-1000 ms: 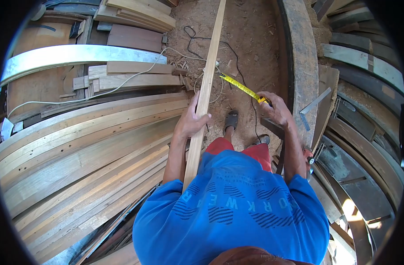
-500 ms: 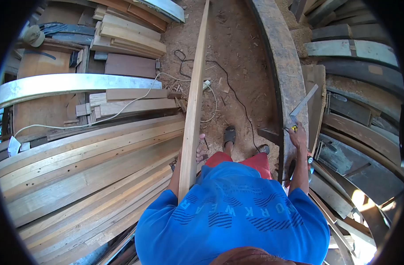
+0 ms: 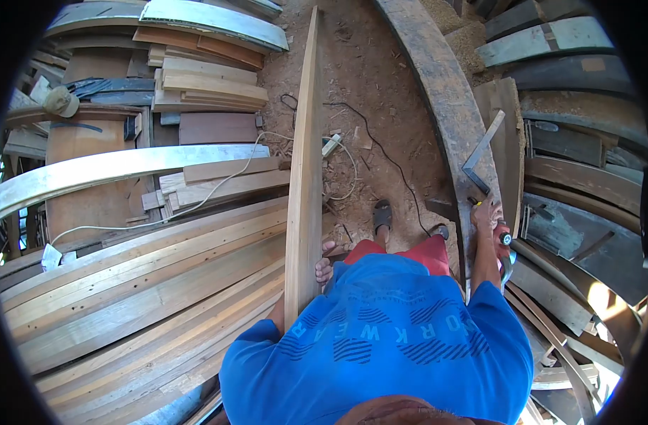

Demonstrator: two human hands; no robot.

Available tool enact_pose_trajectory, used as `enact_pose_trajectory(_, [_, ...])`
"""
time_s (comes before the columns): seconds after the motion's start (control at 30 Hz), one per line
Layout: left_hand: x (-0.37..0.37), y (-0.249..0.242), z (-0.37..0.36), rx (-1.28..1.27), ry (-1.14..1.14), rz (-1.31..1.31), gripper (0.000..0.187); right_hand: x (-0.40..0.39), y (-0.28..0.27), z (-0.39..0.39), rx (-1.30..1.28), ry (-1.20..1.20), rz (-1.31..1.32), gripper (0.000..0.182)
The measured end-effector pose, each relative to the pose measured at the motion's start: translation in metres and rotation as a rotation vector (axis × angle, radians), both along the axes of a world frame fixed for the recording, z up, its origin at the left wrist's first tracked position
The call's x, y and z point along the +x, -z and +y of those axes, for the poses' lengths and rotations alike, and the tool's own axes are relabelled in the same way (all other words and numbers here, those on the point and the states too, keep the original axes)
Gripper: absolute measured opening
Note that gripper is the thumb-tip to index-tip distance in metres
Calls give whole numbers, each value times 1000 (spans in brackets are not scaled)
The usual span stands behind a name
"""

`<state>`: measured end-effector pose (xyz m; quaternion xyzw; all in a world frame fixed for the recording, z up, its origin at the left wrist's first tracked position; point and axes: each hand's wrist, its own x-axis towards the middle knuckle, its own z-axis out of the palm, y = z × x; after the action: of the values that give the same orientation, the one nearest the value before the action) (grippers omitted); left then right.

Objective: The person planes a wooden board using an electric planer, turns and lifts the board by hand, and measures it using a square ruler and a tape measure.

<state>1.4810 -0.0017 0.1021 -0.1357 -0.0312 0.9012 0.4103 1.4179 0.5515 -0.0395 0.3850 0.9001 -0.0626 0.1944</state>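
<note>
A long pale wooden board point(image 3: 305, 184) runs away from me, its near end by my left sleeve. My left hand point(image 3: 325, 268) is closed on it, fingertips showing at its right edge and the palm hidden behind it. On the long worn beam at right, my right hand point(image 3: 485, 214) is closed around a small yellow and black object point(image 3: 478, 203), mostly covered by the fingers. Just beyond that hand an L-shaped metal square point(image 3: 482, 152) lies on the beam. A red power tool point(image 3: 504, 236), partly hidden by my forearm, is beside my right wrist.
Long planks point(image 3: 147, 283) lie stacked at left, with shorter boards point(image 3: 214, 88) behind. A black cord point(image 3: 387, 156) and a white extension socket point(image 3: 331, 145) lie on the dirt floor. The worn beam point(image 3: 437, 71) stretches forward; more timber point(image 3: 578, 170) is piled at right.
The view has shifted slightly. The board stands more upright in view, showing more of its right face. My right hand has drawn back a little from the square; both hands keep their holds.
</note>
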Motion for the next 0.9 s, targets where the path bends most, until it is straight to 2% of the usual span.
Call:
enact_pose_trajectory(0.1, [2, -9, 13, -71, -29, -25, 65, -22, -64, -37, -51, -46, 141, 76])
enact_pose_trajectory(0.13, [1, -12, 17, -97, -39, -33, 64, -25, -65, -47, -118, -219, 251, 71])
enact_pose_trajectory(0.17, [1, -12, 19, -219, -9, -38, 65, -29, -67, -56, -181, -398, 361, 66])
enact_pose_trajectory(0.23, [-3, -16, 16, -460, 38, -46, 67, -44, -125, -100, -588, -581, 507, 55])
enact_pose_trajectory(0.27, [-14, -47, 22, -607, 92, -38, 76, -51, -131, -125, -731, -591, 327, 56])
enact_pose_trajectory(0.3, [-23, -68, 25, -904, 170, -81, 76, -53, -153, -149, -988, -543, 214, 57])
enact_pose_trajectory(0.33, [-32, -82, 27, -1199, 241, -132, 76, -48, -121, -172, -1126, -737, 403, 60])
enact_pose_trajectory(0.4, [-48, -103, 28, -1365, 277, 177, 69, -35, -151, -214, -1887, -149, -162, 63])
enact_pose_trajectory(0.43, [-47, -108, 27, -1451, 301, 324, 66, -24, -171, -235, -1977, -77, -231, 63])
enact_pose_trajectory(0.47, [-40, -92, 24, -1538, 279, 422, 65, -15, -185, -249, -2063, 3, -305, 62])
enact_pose_trajectory(0.53, [-33, -43, 17, -1706, 256, 626, 63, -11, -167, -271, -1886, -56, -408, 59])
enact_pose_trajectory(0.57, [-29, -45, 24, -1673, 247, 581, 63, -7, -155, -276, -1792, -77, -454, 57])
enact_pose_trajectory(0.67, [-26, -59, 48, -1595, 248, 442, 64, 4, -135, -262, -2004, 124, -472, 51])
enact_pose_trajectory(0.73, [-22, -62, 53, -1591, 300, 336, 68, 13, -146, -269, -1981, 103, -366, 49])
enact_pose_trajectory(0.83, [-8, -74, 45, -1318, 189, 247, 69, 7, -165, -286, -1936, 21, -220, 47])
enact_pose_trajectory(0.9, [0, -100, 39, -1297, 174, 249, 73, -3, -180, -296, -1888, -19, -165, 46])
